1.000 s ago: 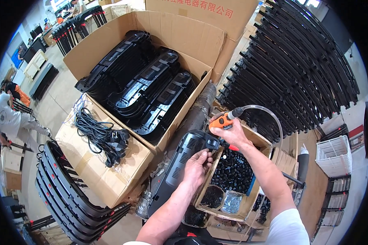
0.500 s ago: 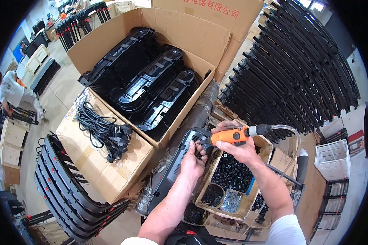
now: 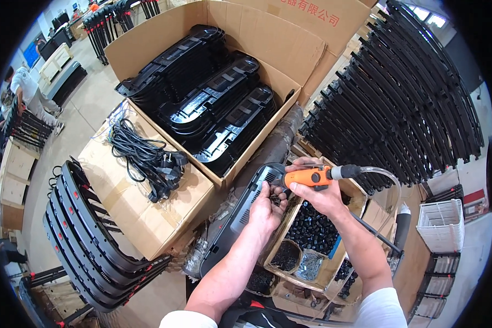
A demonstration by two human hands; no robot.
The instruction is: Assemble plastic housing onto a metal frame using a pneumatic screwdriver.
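Note:
My right hand (image 3: 325,198) is wrapped round an orange pneumatic screwdriver (image 3: 306,177), with a clear air hose (image 3: 382,172) at its back end. The tool points left, toward the far end of a long black plastic housing (image 3: 240,218) with vent slots. My left hand (image 3: 265,209) rests over this housing beside the tool's front. Its fingers are curled round small dark screws (image 3: 277,200), partly hidden by the fingers. The tool's tip is hidden, so I cannot tell whether it touches a screw.
Right of the housing sits a parts tray (image 3: 268,263) with black knobs (image 3: 313,229), dark screws and silver screws (image 3: 310,264). A carton (image 3: 311,41) of black covers (image 3: 224,139) stands ahead. Black cables (image 3: 142,153) lie on another box (image 3: 147,227). Black frames (image 3: 399,98) stack at right.
The view has shifted, so the cartons appear farther right and higher. Both hands keep their grips near the housing's far end. A person at far left has straightened up somewhat.

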